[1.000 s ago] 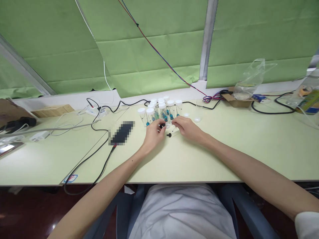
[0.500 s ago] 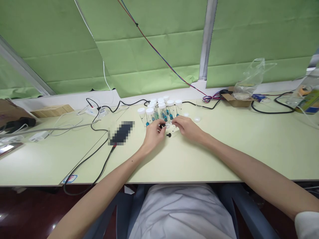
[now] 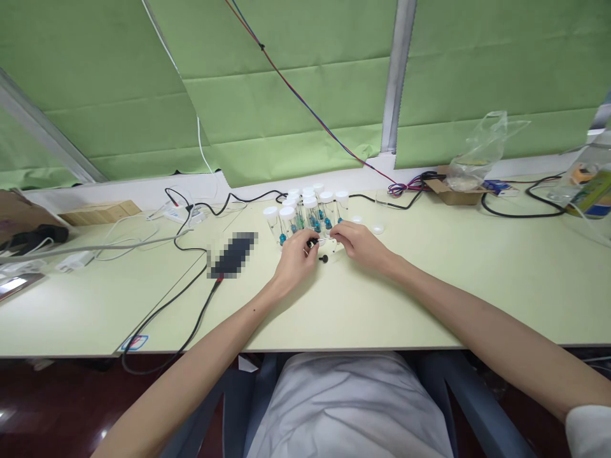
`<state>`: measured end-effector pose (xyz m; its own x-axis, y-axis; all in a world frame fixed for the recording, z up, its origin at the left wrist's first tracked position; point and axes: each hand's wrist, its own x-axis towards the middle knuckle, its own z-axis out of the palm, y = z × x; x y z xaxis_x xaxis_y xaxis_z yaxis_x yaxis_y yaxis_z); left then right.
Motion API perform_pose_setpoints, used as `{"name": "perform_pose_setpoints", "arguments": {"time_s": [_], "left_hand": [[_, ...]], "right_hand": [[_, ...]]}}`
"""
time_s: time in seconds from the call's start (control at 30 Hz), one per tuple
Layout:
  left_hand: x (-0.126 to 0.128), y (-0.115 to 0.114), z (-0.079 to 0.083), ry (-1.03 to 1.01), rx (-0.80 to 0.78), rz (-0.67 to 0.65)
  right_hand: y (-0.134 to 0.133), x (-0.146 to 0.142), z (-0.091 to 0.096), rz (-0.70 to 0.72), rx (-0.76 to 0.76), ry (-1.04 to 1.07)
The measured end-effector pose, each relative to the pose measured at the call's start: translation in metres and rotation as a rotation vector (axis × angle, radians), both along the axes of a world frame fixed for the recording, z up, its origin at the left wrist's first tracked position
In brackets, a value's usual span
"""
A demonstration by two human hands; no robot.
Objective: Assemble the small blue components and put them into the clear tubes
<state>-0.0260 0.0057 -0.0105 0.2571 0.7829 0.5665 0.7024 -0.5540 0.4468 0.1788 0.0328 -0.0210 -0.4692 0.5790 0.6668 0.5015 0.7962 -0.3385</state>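
Observation:
My left hand [image 3: 294, 259] is closed in a pinch on a small black piece [image 3: 312, 242]. From it a thin pale wire or tube [image 3: 325, 240] runs across to my right hand [image 3: 359, 244], whose fingertips are pressed together on its other end. Just below, between the hands, is a small dark round piece [image 3: 324, 259]. Several clear vials with white caps [image 3: 311, 202] stand close behind my hands, with teal-blue parts and thin dark stems inside. Two loose white caps [image 3: 377, 228] lie beyond my right hand.
Left of my hands lies a blurred dark object [image 3: 233, 254] with a black cable [image 3: 203, 315]. Cables and a power strip [image 3: 179, 212] lie at the back left, near a wooden block [image 3: 102, 213]. A cardboard box [image 3: 453, 191] with a plastic bag stands at the back right.
My hands stay in nearly the same place. The thin pale wire or tube between them has shifted slightly and shows a little more of a bend near my right fingertips.

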Motion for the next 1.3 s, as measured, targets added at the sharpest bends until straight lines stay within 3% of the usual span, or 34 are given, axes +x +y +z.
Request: {"name": "perform_pose_setpoints", "arguments": {"time_s": [1.3], "left_hand": [[0.0031,-0.0042,0.0002,0.068,-0.019,-0.155]], "right_hand": [[-0.0069,-0.0053,0.0006,0.075,0.049,0.055]]}}
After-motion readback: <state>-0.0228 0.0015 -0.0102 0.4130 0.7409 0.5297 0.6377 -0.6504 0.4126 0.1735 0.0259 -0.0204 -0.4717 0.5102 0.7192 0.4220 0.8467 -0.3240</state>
